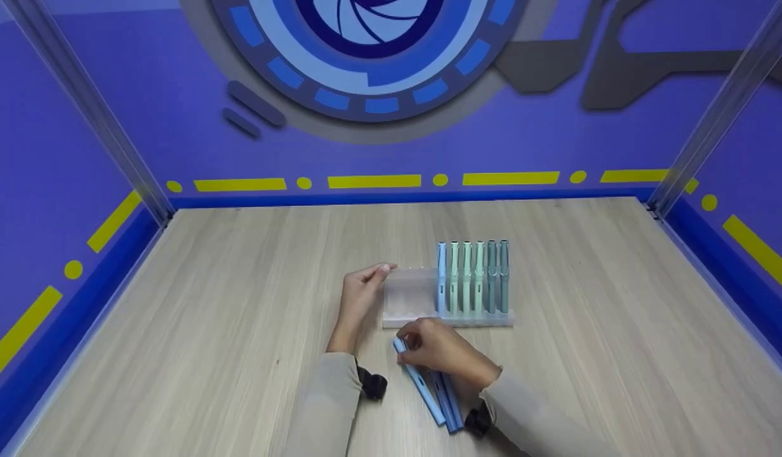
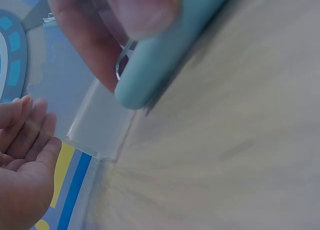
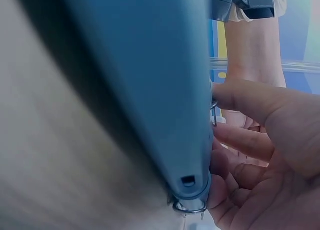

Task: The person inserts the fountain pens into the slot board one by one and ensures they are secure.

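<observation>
A clear pen stand (image 1: 411, 295) stands upright on the table, with pens in its right part and bare slots at its left. My left hand (image 1: 354, 308) holds the stand by its upper left edge. Just in front of it, my right hand (image 1: 447, 348) pinches the upper end of a light blue pen (image 1: 424, 392), which slants toward me. In the right wrist view, that pen (image 3: 155, 85) looms large beside the right hand's (image 3: 270, 140) fingers. Darker blue pens (image 1: 449, 406) lie together under the right wrist.
In the stand, a light blue pen (image 1: 442, 282) is at the left of the row, then several pale green pens (image 1: 467, 282) and dark green pens (image 1: 498, 282). The wooden table (image 1: 238, 304) is bounded by blue panels (image 1: 429, 152) at the back and sides.
</observation>
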### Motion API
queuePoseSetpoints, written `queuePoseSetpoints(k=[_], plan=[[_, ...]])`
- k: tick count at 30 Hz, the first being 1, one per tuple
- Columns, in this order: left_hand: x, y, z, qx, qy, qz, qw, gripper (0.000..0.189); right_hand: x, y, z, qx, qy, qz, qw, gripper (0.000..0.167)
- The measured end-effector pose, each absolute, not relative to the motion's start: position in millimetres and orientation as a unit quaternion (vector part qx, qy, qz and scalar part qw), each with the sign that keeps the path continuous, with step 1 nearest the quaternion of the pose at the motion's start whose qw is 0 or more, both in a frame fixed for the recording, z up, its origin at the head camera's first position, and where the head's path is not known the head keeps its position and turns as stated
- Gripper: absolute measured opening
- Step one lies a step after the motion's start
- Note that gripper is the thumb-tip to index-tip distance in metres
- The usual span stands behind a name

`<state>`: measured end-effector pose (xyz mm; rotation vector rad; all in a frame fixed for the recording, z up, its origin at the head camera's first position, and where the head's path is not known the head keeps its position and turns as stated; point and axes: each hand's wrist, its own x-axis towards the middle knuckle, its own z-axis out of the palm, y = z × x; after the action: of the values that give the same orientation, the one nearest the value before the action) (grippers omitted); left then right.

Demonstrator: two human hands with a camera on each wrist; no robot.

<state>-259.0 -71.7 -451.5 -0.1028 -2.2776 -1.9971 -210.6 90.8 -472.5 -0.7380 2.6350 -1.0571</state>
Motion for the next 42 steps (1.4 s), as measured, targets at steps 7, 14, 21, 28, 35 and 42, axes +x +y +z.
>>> queuePoseSetpoints(k=[7,14,21,28,35,42], plan=[[-280,-72,-482,-0.023,-0.747,-0.663,0.051,0.027,-211,92,-474,-0.243,0.892,-0.368,0.103,0.033],[-281,-73,-484,-0.027,-0.743,-0.667,0.059,0.027,-210,92,-473,-0.228,0.877,-0.406,0.115,0.031],[-281,-73,-485,-0.049,-0.74,-0.666,0.074,0.024,-208,95,-471,-0.237,0.866,-0.434,0.079,0.027],[-281,-73,-486,-0.053,-0.741,-0.665,0.075,0.025,-209,98,-465,-0.222,0.852,-0.47,0.069,0.026],[-281,-73,-485,-0.045,-0.743,-0.664,0.077,0.025,-211,101,-459,-0.208,0.836,-0.502,0.07,0.035],[-280,-74,-484,-0.041,-0.741,-0.667,0.068,0.026,-212,104,-450,-0.191,0.837,-0.507,0.074,0.036]])
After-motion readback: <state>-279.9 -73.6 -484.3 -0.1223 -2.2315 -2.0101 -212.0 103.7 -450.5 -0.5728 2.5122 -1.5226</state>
